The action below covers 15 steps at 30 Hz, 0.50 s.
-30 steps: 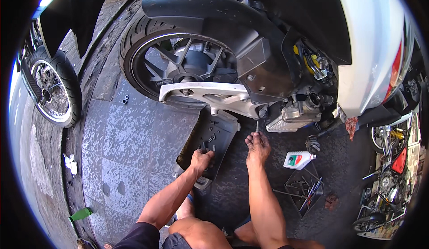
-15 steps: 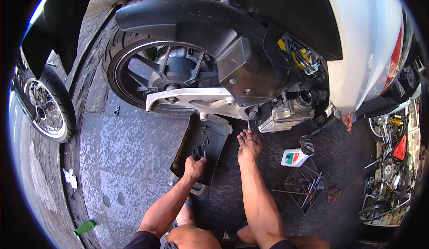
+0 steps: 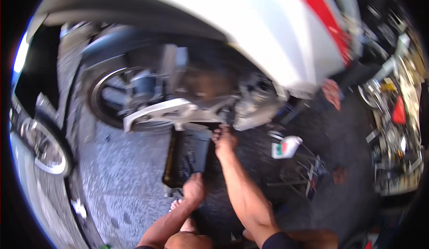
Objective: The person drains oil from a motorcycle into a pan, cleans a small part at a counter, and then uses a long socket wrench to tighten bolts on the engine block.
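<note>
The picture is smeared by motion. My right hand [image 3: 225, 141] reaches up to the front end of a silver swingarm [image 3: 156, 110]. Its fingers are closed in a pinch at a bolt, which blurs into the metal there. At the near end of a grey plastic tray [image 3: 203, 148], my left hand [image 3: 195, 188] is curled; what its fingers hold, if anything, is hidden. Small dark parts [image 3: 187, 159] lie inside the tray. Above the swingarm stand the motorcycle's rear wheel [image 3: 100, 94] and its grey engine block [image 3: 254, 110].
White bodywork [image 3: 268, 30] with a red stripe overhangs the work. To the right are a white bottle [image 3: 286, 147], a holder of hand tools [image 3: 313, 173] and a reddish rag [image 3: 331, 94]. A partly stripped motorcycle [image 3: 395, 137] stands farther right, another wheel [image 3: 47, 146] at left.
My view has swung, so the white bodywork covers more of the top. My left hand has drawn back toward the tray's near edge. My right hand stays by the swingarm's front end.
</note>
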Each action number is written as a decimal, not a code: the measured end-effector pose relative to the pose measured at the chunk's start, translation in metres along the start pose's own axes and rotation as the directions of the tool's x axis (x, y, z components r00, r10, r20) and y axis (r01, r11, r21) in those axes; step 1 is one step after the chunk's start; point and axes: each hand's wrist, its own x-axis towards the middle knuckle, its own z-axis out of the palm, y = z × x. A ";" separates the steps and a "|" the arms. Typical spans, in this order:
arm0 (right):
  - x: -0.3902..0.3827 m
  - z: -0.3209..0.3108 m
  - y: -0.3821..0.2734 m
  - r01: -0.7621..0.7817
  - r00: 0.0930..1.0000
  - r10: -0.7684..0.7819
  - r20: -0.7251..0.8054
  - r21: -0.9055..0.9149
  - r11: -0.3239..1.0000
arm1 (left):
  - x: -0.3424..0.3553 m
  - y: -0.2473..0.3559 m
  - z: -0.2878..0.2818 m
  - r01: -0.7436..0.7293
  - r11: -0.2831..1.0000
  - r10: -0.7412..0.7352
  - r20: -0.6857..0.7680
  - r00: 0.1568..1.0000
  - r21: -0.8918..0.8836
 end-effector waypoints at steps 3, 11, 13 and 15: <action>-0.025 -0.018 -0.020 0.055 0.993 0.000 0.115 -0.474 0.879 | -0.003 -0.028 0.020 -0.050 0.998 0.054 -0.133 0.990 0.032; -0.067 -0.313 -0.209 0.099 0.995 0.021 0.097 -0.931 -0.352 | -0.020 -0.013 -0.022 0.105 0.955 -0.023 -0.283 0.959 0.277; -0.087 -0.411 -0.268 0.077 0.997 0.028 0.073 -0.843 -0.533 | -0.022 0.010 -0.035 -0.097 0.963 0.159 -0.240 0.958 0.252; -0.097 -0.441 -0.295 -0.100 0.994 -0.086 -0.067 -0.874 -0.475 | -0.018 0.033 -0.055 -0.260 0.956 0.272 -0.083 0.959 0.134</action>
